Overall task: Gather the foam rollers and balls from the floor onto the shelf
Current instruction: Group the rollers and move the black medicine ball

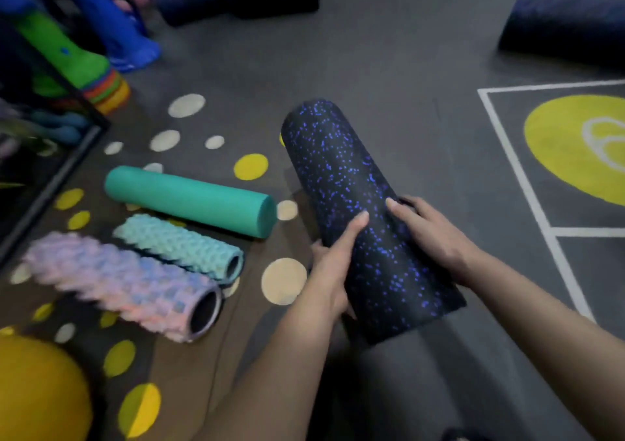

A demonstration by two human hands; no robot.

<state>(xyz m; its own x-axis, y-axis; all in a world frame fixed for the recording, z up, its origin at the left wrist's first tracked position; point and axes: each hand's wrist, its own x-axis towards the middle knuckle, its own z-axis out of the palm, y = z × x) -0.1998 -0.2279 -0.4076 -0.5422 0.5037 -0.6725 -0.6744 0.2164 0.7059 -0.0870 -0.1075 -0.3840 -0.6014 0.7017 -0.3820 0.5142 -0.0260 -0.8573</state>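
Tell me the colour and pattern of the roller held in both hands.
Black with small blue-purple speckles, seen best in the head view.

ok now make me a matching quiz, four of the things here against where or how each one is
1 speckled black roller
2 smooth teal roller
3 pink ridged roller
4 yellow ball

A bottom left corner, on the floor
B gripped by left hand and right hand
C floor, solid end showing
D floor, hollow, beside pale blue ridged roller

Pairs: 1-B, 2-C, 3-D, 4-A
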